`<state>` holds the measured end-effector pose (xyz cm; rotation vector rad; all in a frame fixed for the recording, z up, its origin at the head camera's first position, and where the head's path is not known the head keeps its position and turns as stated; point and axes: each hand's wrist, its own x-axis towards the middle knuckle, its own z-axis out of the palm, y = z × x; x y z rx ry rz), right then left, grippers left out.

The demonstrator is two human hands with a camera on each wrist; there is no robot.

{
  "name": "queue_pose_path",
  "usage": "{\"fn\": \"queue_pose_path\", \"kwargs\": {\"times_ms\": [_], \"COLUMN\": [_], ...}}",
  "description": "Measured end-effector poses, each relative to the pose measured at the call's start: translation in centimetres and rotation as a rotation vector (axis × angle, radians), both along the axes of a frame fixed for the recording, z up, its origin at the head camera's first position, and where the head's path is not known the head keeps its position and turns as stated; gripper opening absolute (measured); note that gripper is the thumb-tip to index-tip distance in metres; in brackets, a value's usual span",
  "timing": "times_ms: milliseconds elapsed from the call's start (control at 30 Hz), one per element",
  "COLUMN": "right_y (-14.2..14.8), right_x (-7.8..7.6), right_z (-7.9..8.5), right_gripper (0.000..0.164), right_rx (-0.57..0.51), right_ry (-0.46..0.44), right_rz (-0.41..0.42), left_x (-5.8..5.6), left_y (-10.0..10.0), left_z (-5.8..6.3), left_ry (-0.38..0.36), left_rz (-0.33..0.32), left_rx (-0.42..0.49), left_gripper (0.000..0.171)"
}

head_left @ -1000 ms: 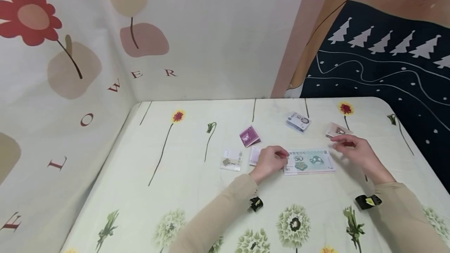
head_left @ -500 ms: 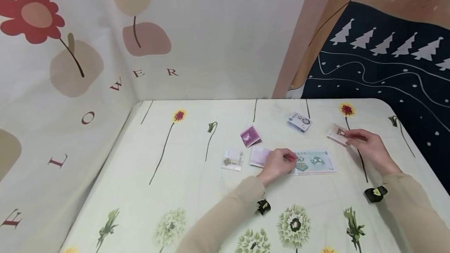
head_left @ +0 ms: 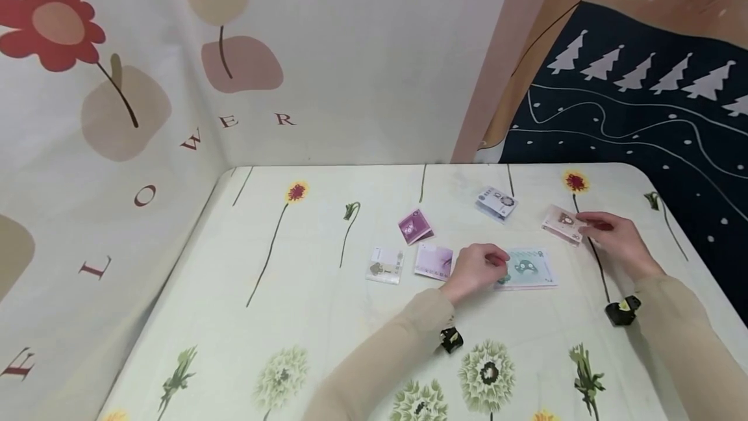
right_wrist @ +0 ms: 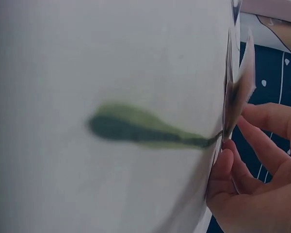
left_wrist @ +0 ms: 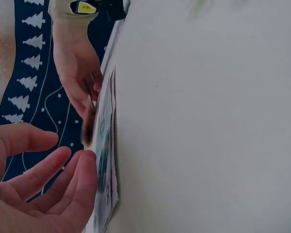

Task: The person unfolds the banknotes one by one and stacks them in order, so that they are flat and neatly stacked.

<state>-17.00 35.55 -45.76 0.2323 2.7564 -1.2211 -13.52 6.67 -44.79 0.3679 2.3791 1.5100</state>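
Observation:
My left hand [head_left: 476, 269] is over the left part of a stack of play banknotes [head_left: 533, 268], topped by a green one marked 50. In the left wrist view its thumb and fingers [left_wrist: 82, 179] are loosely bent and apart, with nothing between them. My right hand [head_left: 622, 242] pinches the right end of a folded brownish banknote [head_left: 562, 223] farther right. Seen from the right wrist, the upper flap of that folded banknote [right_wrist: 242, 87] stands raised, the forefinger against it and the thumb low at the table.
A folded lilac banknote [head_left: 434, 261] and a pale folded banknote [head_left: 385, 266] lie left of my left hand. Farther back are a folded purple banknote [head_left: 415, 226] and a folded grey-blue banknote [head_left: 497, 203]. A flower-print cloth [head_left: 327, 317] covers the table, and a printed curtain [head_left: 362, 63] stands behind it.
My left hand has slid right across the green banknote, uncovering the lilac one. My right hand has moved from above the brownish banknote to its right end, and that banknote has shifted slightly.

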Motion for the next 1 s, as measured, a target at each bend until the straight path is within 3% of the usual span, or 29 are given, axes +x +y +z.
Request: {"fn": "queue_pose_path", "kwargs": {"times_ms": [367, 633, 900, 1000], "right_y": [-0.4, -0.6, -0.7, -0.8], "right_x": [-0.9, -1.1, -1.0, -1.0], "right_z": [-0.3, -0.5, -0.4, -0.4], "right_gripper": [0.043, 0.044, 0.045, 0.047], "right_rx": [0.020, -0.008, 0.006, -0.006], "right_ry": [-0.042, -0.061, -0.037, -0.044], "right_rz": [0.048, 0.067, 0.117, 0.116], "left_x": [-0.5, -1.1, -2.4, -2.9], "left_y": [0.8, 1.8, 3.9, 4.8], "left_z": [0.0, 0.4, 1.2, 1.1], "left_ry": [0.011, -0.019, 0.073, 0.058], "left_rz": [0.001, 0.044, 0.049, 0.049], "left_rx": [-0.062, -0.020, -0.142, -0.127], "left_gripper": [0.017, 0.016, 0.017, 0.019]}}
